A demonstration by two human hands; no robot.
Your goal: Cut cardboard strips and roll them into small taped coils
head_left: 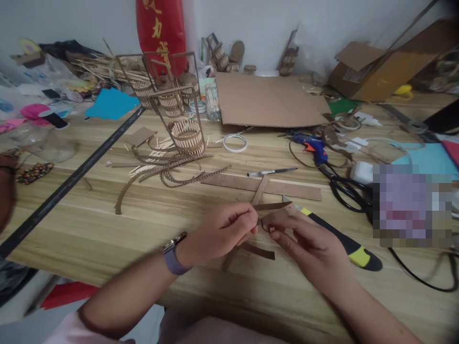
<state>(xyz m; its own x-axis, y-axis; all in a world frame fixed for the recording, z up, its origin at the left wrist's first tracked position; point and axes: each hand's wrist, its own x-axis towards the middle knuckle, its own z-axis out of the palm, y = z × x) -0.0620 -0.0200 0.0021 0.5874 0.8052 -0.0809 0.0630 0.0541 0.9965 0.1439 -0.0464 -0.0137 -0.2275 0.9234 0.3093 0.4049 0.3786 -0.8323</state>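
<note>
Fingertips meet on a brown cardboard strip (274, 206) above the near tabletop!
The left hand (227, 229) curls closed, pinching; the right hand (311, 243) pinches, apparently the same thin, flat band. Shaping it looks like the current step; the next move calls for light, even pressure. Alongside, a yellow-and-black utility knife (337, 234); beyond, toothed corrugated strips (124, 193), a round slatted basket (188, 138), flat cardboard (268, 100).

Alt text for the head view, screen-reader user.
A person's left hand pinches a thin brown strip over a wooden table, the right hand close beside it. A black-and-yellow utility knife lies by the right hand; a pen and a slatted basket sit beyond.
</note>
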